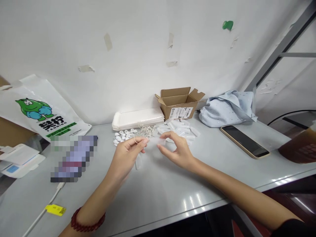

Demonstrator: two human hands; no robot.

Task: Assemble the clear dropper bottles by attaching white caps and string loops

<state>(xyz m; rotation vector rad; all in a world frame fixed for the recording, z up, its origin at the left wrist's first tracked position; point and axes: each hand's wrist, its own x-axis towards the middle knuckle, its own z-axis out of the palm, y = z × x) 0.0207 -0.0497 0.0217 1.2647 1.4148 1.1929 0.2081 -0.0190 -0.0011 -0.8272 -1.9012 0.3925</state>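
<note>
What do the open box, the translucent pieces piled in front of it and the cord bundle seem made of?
Open box: matte brown cardboard, judging by its folded flaps. Translucent pieces: probably thin, glossy plastic, as they look see-through and show highlights. Cord bundle: dull off-white, perhaps cotton or elastic; the strands curl loosely but are too fine to tell.

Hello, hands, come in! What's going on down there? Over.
Left hand pinching translucent plastic piece. Right hand open at its other end. Loose plastic pieces and tangled cords close beyond the hands. Over.
</note>
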